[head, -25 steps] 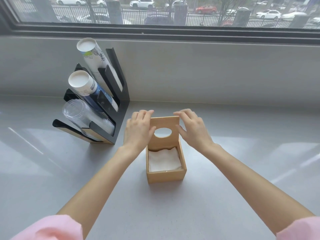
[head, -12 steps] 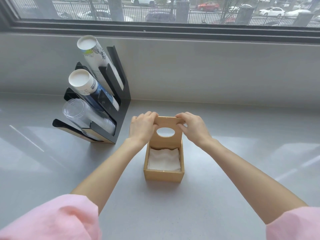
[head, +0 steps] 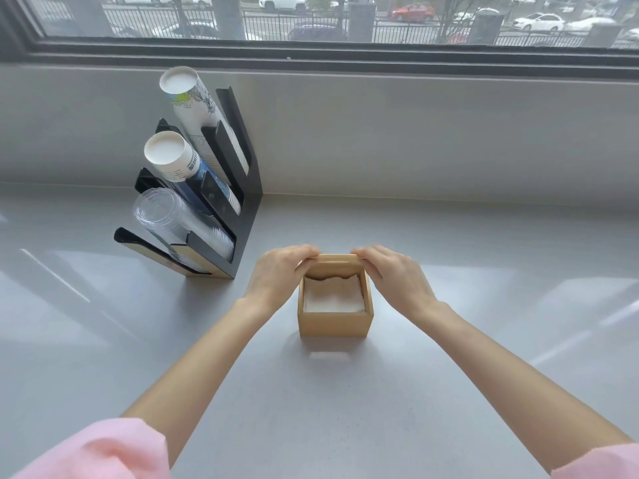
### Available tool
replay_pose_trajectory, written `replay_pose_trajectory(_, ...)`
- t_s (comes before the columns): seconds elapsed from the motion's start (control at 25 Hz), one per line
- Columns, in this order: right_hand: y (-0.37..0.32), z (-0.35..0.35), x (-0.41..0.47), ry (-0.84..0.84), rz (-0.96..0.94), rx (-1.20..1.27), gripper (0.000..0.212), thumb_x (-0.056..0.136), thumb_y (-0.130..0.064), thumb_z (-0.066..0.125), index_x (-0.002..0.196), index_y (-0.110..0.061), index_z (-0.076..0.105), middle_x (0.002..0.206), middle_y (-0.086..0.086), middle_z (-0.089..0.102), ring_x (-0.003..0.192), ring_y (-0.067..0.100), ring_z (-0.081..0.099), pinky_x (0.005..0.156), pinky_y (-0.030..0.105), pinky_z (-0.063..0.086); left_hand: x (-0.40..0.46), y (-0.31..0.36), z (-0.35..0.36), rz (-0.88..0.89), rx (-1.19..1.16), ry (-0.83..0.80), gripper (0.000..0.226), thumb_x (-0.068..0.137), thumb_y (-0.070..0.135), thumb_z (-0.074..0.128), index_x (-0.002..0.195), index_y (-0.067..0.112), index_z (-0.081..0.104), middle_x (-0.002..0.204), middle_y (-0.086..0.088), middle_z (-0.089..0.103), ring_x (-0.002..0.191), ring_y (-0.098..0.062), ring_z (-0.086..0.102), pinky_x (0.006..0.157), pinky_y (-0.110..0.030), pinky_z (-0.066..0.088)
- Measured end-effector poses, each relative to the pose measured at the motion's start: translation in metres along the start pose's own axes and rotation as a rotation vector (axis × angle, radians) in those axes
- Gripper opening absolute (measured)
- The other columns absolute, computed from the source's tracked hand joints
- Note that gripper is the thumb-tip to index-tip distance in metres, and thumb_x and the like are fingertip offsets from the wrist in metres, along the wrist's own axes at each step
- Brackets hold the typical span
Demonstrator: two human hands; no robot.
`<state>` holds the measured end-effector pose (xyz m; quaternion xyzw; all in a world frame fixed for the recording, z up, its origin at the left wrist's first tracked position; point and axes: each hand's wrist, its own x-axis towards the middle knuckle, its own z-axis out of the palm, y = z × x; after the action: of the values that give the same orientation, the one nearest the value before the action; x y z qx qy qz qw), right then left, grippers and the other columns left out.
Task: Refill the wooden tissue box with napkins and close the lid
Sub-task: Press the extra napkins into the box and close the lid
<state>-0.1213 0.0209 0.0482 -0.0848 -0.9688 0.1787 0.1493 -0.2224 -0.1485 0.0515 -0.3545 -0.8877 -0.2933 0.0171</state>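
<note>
Wooden tissue box (head: 334, 319) on the desk (head: 345, 409), lid (head: 337, 265) tilted, mostly hiding its hole, your left hand (head: 276, 278) and right hand (head: 397, 278) fingers pinching its far edge, white napkins (head: 334, 299) inside.

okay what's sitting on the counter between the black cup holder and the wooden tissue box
In the head view, the left hand sits there, gripping the lid; below it, only bare counter between the cup holder and the tissue box.

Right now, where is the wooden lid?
In the head view the lid is at centre, held over the far edge of the tissue box between the left hand and right hand.
</note>
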Motion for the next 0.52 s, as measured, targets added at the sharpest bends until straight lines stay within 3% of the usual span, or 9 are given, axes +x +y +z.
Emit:
replay_pose_trajectory(0.12, 0.004, 0.014, -0.021, 0.037, -0.081, -0.065, 0.028, 0.095, -0.018, 0.042, 0.114, -0.017, 0.062, 0.106, 0.002, 0.072, 0.09, 0.031, 0.066, 0.067, 0.035, 0.052, -0.019, -0.006, 0.008, 0.026, -0.039, -0.013, 0.023, 0.088, 0.023, 0.056, 0.105, 0.018, 0.071, 0.111, -0.001, 0.071, 0.099, -0.022, 0.068, 0.082, -0.037, 0.053)
replay_pose_trajectory(0.2, 0.006, 0.023, -0.033, 0.067, -0.102, -0.094, 0.034, 0.093, -0.023, 0.037, 0.111, -0.015, 0.065, 0.111, 0.0, 0.072, 0.094, 0.025, 0.069, 0.078, 0.032, 0.053, -0.03, -0.012, 0.014, 0.068, -0.052, -0.016, 0.026, 0.086, 0.025, 0.054, 0.106, 0.019, 0.071, 0.114, 0.0, 0.07, 0.102, -0.018, 0.067, 0.082, -0.032, 0.054)
replay_pose_trajectory(0.32, 0.007, 0.037, -0.047, 0.084, -0.104, -0.133, 0.04, 0.089, -0.023, 0.035, 0.11, -0.015, 0.067, 0.114, 0.0, 0.071, 0.103, 0.015, 0.068, 0.096, 0.029, 0.043, -0.043, -0.022, 0.024, 0.098, -0.039, -0.092, 0.028, 0.087, 0.02, 0.054, 0.112, 0.018, 0.067, 0.124, 0.0, 0.064, 0.117, -0.014, 0.058, 0.095, -0.024, 0.044)
replay_pose_trajectory(0.44, 0.007, 0.049, -0.057, 0.029, -0.084, -0.144, 0.034, 0.085, -0.021, 0.045, 0.106, -0.014, 0.069, 0.113, 0.001, 0.072, 0.104, 0.016, 0.068, 0.089, 0.038, 0.054, -0.053, -0.031, 0.035, 0.078, -0.087, -0.186, 0.03, 0.089, 0.007, 0.056, 0.118, 0.013, 0.063, 0.134, -0.001, 0.055, 0.127, -0.012, 0.047, 0.104, -0.008, 0.024)
replay_pose_trajectory(0.52, 0.006, 0.053, -0.061, -0.01, -0.069, -0.118, 0.034, 0.082, -0.017, 0.048, 0.107, -0.011, 0.069, 0.116, 0.005, 0.07, 0.106, 0.021, 0.067, 0.09, 0.047, 0.051, -0.056, -0.034, 0.04, 0.093, -0.09, -0.206, 0.031, 0.089, 0.006, 0.055, 0.119, 0.011, 0.062, 0.136, -0.004, 0.053, 0.129, -0.014, 0.045, 0.106, -0.012, 0.025)
